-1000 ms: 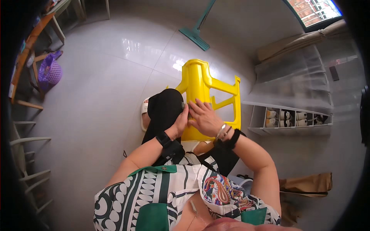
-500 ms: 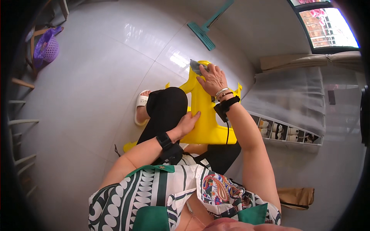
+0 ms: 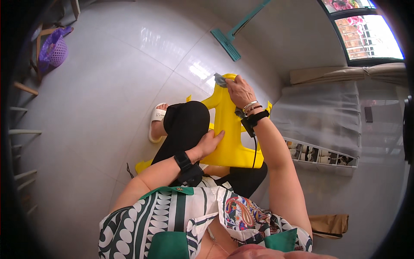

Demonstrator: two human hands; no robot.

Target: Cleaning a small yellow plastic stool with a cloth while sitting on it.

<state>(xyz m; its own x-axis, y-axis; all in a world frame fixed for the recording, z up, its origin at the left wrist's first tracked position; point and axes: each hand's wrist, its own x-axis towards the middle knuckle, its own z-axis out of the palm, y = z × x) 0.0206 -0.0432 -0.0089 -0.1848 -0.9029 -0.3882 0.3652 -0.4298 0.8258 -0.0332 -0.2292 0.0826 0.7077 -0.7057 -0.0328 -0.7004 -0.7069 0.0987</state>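
Plain yellow stool [image 3: 228, 146], grey cloth [image 3: 220, 80], far teal mop [image 3: 225, 44], purple basket [image 3: 59, 56]; green-trimmed shirt [image 3: 166, 211] in black-and-white geometrics and paisley.

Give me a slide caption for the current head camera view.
Right hand holding a grey cloth against a yellow plastic stool, left hand resting on it, teal mop beyond.

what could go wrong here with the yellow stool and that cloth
The yellow stool might shift if the left hand on it slips.
The grey cloth juts out beside the right hand's fingers, so it could bunch up or slide free.
The black cable hanging from the right wrist lies over the stool and may snag.
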